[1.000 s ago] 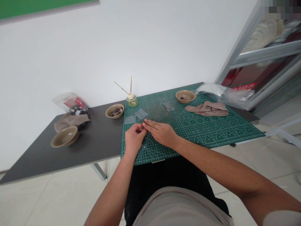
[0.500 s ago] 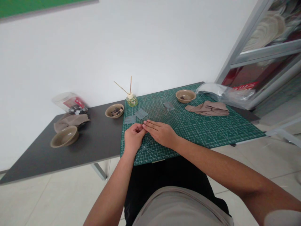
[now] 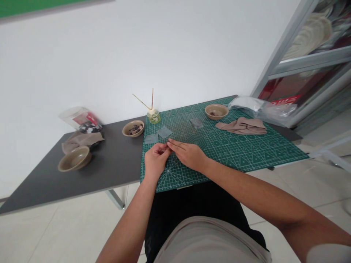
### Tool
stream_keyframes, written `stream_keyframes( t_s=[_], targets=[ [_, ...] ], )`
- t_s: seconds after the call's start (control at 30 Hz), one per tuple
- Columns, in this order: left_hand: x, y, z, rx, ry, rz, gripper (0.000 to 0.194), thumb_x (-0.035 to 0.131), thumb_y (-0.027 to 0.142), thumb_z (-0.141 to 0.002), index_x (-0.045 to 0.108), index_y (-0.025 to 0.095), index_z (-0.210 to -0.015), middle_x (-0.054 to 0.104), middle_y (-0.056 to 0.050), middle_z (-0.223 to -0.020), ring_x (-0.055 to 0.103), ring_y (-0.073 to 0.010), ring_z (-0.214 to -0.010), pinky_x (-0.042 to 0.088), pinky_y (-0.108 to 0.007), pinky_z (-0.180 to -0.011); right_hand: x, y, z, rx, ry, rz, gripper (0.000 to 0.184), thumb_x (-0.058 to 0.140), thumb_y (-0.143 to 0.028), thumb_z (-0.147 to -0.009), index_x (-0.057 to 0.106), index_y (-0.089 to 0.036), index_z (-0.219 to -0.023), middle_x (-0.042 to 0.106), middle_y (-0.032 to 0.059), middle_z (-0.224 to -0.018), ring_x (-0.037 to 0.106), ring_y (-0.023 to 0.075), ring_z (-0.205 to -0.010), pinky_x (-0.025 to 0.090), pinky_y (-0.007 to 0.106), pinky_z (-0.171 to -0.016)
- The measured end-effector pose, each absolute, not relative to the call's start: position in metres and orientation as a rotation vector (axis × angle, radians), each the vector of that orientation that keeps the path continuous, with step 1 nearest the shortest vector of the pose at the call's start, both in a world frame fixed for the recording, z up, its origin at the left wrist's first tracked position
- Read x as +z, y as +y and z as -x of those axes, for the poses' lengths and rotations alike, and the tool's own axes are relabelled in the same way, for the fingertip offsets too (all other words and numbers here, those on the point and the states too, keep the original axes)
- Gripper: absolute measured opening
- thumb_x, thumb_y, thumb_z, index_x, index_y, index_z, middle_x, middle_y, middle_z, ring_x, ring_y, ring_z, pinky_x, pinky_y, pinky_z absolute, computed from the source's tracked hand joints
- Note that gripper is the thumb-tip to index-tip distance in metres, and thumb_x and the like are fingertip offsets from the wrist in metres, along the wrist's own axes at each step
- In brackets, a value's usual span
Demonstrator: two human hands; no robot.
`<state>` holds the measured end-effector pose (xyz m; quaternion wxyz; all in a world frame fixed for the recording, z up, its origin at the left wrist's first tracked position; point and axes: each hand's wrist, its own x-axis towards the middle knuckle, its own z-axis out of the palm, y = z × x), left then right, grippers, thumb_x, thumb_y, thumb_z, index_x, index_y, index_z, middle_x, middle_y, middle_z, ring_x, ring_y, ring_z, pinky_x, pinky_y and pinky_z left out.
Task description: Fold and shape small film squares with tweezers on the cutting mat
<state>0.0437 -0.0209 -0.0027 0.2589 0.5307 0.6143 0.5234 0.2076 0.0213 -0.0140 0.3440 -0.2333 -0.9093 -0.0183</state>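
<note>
Close to the desk's (image 3: 115, 160) front edge, above a green gridded mat (image 3: 236, 149): left hand (image 3: 155, 162) curled, right hand (image 3: 192, 157) flatter with fingers extended, tips meeting, perhaps to steady something small from both sides; grasp or mere contact impossible to make out, with anything pinched there hidden. Just past the fingertips, well in from the desk's left edge, a flat piece (image 3: 151, 138) and a second piece (image 3: 165, 132), touching or nearly so, probably laid close for easy reach: thin, roughly square, grey-blue, possibly see-through. Farther, left of the mat, a bowl (image 3: 127, 134) of dark and tan bits (image 3: 135, 129), presumably set aside to leave working room. Then a third piece (image 3: 196, 123), toward the desk's back edge: similar in shape, but duller and mottled. Near the far right corner, another bowl (image 3: 216, 117).
</note>
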Motion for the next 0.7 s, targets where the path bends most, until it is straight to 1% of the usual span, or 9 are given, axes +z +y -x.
stream_keyframes(
  t_s=[0.1, 0.2, 0.4, 0.47, 0.6, 0.7],
  targets=[
    [-0.0060, -0.0199, -0.0438, 1.480, 1.550, -1.350, 0.020, 0.074, 0.037, -0.072, 0.069, 0.018, -0.077, 0.072, -0.001, -0.071, 0.065, -0.0139, -0.063, 0.050, -0.025, -0.061, -0.0136, 0.0221, -0.2090, 0.026, -2.329, 0.683, 0.044, 0.041, -0.011, -0.095, 0.053, -0.013, -0.138, 0.060, 0.0112, -0.137, 0.063, 0.0185, -0.119, 0.057, 0.032, -0.096],
    [-0.0071, -0.0185, -0.0437, 1.514, 1.468, -1.281, 0.020, 0.076, 0.034, -0.069, 0.067, 0.018, -0.075, 0.072, -0.001, -0.071, 0.067, -0.0150, -0.064, 0.052, -0.026, -0.063, -0.0132, 0.0223, -0.2096, 0.062, -2.313, 0.708, 0.045, 0.041, -0.011, -0.095, 0.051, -0.012, -0.139, 0.062, 0.0118, -0.134, 0.064, 0.0190, -0.118, 0.057, 0.033, -0.096],
    [-0.0030, -0.0183, -0.0428, 1.483, 1.538, -1.356, 0.018, 0.077, 0.028, -0.067, 0.063, 0.018, -0.067, 0.063, 0.004, -0.057, 0.054, -0.0086, -0.051, 0.042, -0.020, -0.052, -0.0136, 0.0216, -0.2089, -0.003, -2.355, 0.593, 0.045, 0.041, -0.011, -0.095, 0.051, -0.013, -0.139, 0.056, 0.0128, -0.141, 0.059, 0.0191, -0.125, 0.055, 0.033, -0.099],
    [-0.0034, -0.0180, -0.0431, 1.497, 1.514, -1.336, 0.017, 0.076, 0.028, -0.067, 0.062, 0.018, -0.068, 0.064, 0.004, -0.058, 0.057, -0.0093, -0.053, 0.045, -0.021, -0.054, -0.0146, 0.0221, -0.2087, -0.003, -2.358, 0.634, 0.047, 0.041, -0.010, -0.095, 0.050, -0.013, -0.140, 0.057, 0.0125, -0.140, 0.060, 0.0192, -0.123, 0.056, 0.033, -0.098],
    [-0.0039, -0.0172, -0.0451, 1.552, 1.381, -1.250, 0.018, 0.076, 0.030, -0.068, 0.061, 0.019, -0.070, 0.071, 0.000, -0.069, 0.068, -0.0148, -0.064, 0.054, -0.027, -0.066, -0.0157, 0.0236, -0.2085, 0.029, -2.344, 0.726, 0.047, 0.042, -0.010, -0.093, 0.050, -0.011, -0.140, 0.062, 0.0123, -0.135, 0.064, 0.0189, -0.118, 0.057, 0.031, -0.095],
    [-0.0019, -0.0175, -0.0459, 1.545, 1.399, -1.256, 0.018, 0.076, 0.029, -0.067, 0.060, 0.019, -0.068, 0.071, 0.000, -0.067, 0.068, -0.0152, -0.064, 0.055, -0.028, -0.065, -0.0149, 0.0231, -0.2087, 0.011, -2.333, 0.712, 0.046, 0.040, -0.011, -0.094, 0.050, -0.010, -0.139, 0.061, 0.0131, -0.135, 0.064, 0.0188, -0.118, 0.057, 0.031, -0.094]
  ],
)
